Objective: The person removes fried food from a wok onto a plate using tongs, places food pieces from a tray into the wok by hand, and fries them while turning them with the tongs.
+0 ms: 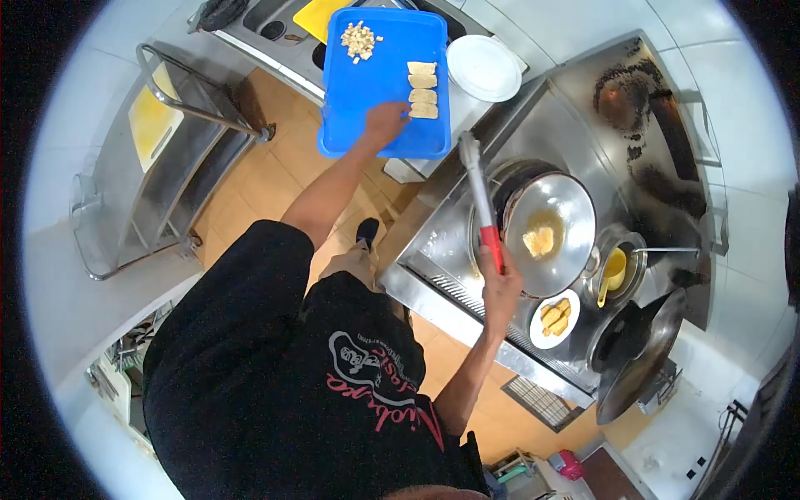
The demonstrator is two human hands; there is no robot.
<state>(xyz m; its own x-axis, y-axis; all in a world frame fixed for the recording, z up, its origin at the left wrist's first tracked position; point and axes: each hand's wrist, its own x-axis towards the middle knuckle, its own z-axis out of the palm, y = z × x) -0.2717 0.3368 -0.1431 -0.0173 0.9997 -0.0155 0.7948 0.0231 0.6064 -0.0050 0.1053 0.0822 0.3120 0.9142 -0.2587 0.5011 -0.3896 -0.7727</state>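
Observation:
My left hand (387, 123) is at the lower part of a blue tray (367, 92), its fingertips at the lowest of several pale flat slices (423, 110). Small pale cubes (358, 41) lie in a pile on the same tray. Tongs (481, 192) with a red handle are gripped in my right hand (502, 287), their metal end pointing up toward the tray. Beside the tongs sits a wok (575, 218) with oil and a pale yellow piece (539, 242) in it. Whether my left fingers hold a slice is too small to tell.
A white oval plate (540, 333) with golden fried pieces sits below the wok. Right of it is a pot with a yellow ladle (614, 271). A white round lid (484, 68) lies beside the tray. A metal cart (196, 125) stands at left.

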